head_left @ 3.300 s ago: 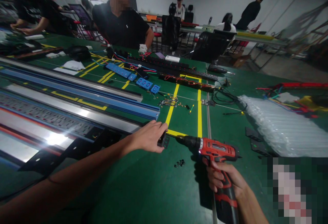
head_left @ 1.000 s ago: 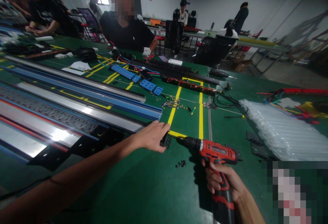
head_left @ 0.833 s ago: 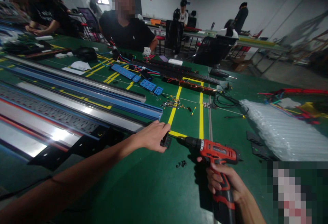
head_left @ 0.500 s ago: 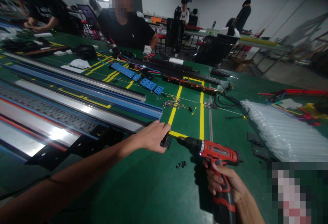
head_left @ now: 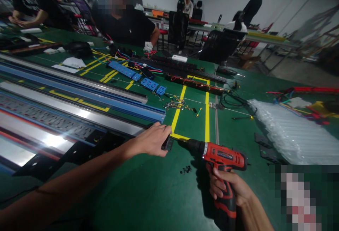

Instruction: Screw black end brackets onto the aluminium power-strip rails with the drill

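Observation:
My left hand [head_left: 153,140] is closed around a black end cap [head_left: 167,144] at the near end of a long silver metal profile [head_left: 119,124]. My right hand [head_left: 225,185] grips the handle of a red and black cordless drill [head_left: 225,156]. The drill lies level, its bit pointing left at the end cap; whether the tip touches a screw there I cannot make out. Several small black screws [head_left: 185,169] lie on the green table between my hands. A blue profile [head_left: 148,113] rests just beyond my left hand.
Loose hardware [head_left: 174,104] and blue sockets [head_left: 150,83] with wires lie further back. Bubble wrap [head_left: 286,132] and black plates [head_left: 265,146] are at the right. Another power drill [head_left: 226,70] lies at the back. A person in black [head_left: 127,30] sits across the table.
The drill has moved left, bringing its bit closer to the end cap. My left hand keeps its hold on the cap. The whole view has shifted slightly.

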A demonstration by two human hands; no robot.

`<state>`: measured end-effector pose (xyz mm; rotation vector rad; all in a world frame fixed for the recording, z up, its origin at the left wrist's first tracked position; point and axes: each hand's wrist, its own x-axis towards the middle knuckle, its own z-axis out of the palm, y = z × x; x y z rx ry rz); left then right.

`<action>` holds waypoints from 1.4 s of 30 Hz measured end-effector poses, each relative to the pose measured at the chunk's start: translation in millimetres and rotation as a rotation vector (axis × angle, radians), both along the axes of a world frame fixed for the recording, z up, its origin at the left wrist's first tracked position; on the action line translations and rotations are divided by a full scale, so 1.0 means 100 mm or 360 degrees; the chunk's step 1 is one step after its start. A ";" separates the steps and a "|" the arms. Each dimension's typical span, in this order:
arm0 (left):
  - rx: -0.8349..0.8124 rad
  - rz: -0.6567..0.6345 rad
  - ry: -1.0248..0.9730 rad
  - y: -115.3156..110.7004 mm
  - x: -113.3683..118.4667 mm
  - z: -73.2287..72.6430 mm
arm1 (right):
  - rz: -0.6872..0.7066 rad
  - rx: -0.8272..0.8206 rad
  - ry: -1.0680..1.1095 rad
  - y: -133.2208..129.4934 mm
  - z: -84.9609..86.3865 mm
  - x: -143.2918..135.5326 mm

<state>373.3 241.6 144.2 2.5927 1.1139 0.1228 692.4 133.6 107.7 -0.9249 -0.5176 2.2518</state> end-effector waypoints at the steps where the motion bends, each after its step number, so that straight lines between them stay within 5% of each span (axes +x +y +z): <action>1: -0.0003 -0.0002 -0.0011 0.00 -0.01 0.00 | -0.0002 -0.0008 -0.0001 0.01 0.00 -0.01; 19: 0.0090 -0.0053 -0.0123 0.04 -0.08 -0.02 | -0.0141 -0.0051 0.0177 -0.03 -0.05 -0.01; 30: 0.0167 -0.0103 -0.0086 -0.07 -0.15 -0.01 | -0.0490 0.0253 0.0237 -0.23 -0.02 0.17; 36: 0.0501 -0.0276 -0.0242 -0.47 0.11 0.09 | -0.0493 0.0290 0.0277 -0.21 -0.03 0.16; 39: 0.0433 -0.0371 -0.0222 -0.79 0.30 -0.03 | -0.0469 0.0296 0.0263 -0.22 -0.04 0.16; 42: 0.0370 -0.0227 -0.0234 -1.01 0.41 -0.24 | -0.0454 0.0329 0.0265 -0.23 -0.02 0.14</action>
